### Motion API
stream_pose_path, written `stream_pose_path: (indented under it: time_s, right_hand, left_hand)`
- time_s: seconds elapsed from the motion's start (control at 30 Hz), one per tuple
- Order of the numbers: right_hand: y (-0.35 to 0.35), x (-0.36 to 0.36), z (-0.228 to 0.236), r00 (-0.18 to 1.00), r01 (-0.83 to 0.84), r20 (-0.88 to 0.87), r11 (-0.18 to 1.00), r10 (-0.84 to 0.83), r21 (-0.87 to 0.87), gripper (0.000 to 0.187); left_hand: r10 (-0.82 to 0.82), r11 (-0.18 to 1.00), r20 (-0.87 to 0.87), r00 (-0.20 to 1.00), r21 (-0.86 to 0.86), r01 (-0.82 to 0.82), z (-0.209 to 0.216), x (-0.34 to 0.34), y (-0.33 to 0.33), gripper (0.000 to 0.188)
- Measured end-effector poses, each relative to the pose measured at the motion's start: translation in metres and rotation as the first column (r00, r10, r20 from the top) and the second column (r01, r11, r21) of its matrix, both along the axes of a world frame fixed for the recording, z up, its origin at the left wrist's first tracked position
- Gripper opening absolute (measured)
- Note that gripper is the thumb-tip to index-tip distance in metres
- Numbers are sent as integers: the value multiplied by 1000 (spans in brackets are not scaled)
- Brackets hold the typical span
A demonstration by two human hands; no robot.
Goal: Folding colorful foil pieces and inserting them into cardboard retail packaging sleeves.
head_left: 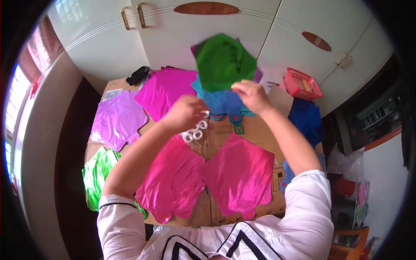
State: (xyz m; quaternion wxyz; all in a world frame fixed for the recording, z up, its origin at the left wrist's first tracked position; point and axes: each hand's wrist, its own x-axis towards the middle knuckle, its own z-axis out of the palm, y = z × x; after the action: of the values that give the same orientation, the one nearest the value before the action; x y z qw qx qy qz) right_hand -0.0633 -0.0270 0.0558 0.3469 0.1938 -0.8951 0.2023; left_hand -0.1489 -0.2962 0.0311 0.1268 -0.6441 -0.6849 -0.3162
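Note:
My left hand (187, 111) is slightly blurred, its fingers curled together above several small white rings (197, 134) on the cardboard. My right hand (252, 96) is closed in a pinch at the lower edge of a dark green foil piece (225, 63). Whether the fingertips grip that edge or some small thing in front of it, I cannot tell. Blue foil pieces (225, 102) with small red dots lie below the green one, partly blurred. Nearer to me, two pink foil pieces (171, 180) lie side by side, slightly creased.
Flattened cardboard (216, 149) covers the table. Lilac (119, 117), magenta (167, 91) and bright green foil pieces (99, 173) lie on the left, dark blue ones (307, 119) on the right. A red plastic basket (302, 83) and a black object (138, 75) stand before the white cabinets (173, 43).

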Motion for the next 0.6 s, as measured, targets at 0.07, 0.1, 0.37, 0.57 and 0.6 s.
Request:
stream_pose_path:
  time_s: [0.07,0.1,0.37,0.57,0.6]
  right_hand:
    - [-1,6,-34,994,24,109,973,1,-231,8]
    - [0,12,-37,980,79,200,952,-19,-295,11]
    - [20,23,-43,960,141,281,895,-19,-423,20]
    - [26,28,-59,903,208,428,892,-19,-400,20]
    - [24,28,-57,897,227,439,902,-47,-368,20]
  left_hand:
    - [-182,979,-108,977,-115,169,-9,23,39,31]
    - [-165,965,-189,968,-233,119,-11,32,52,33]
    - [-126,959,-317,940,-282,34,-41,12,79,39]
    - [-199,967,-266,943,-208,145,-37,16,88,33]
    - [-203,950,-311,929,-292,110,-35,16,89,32]
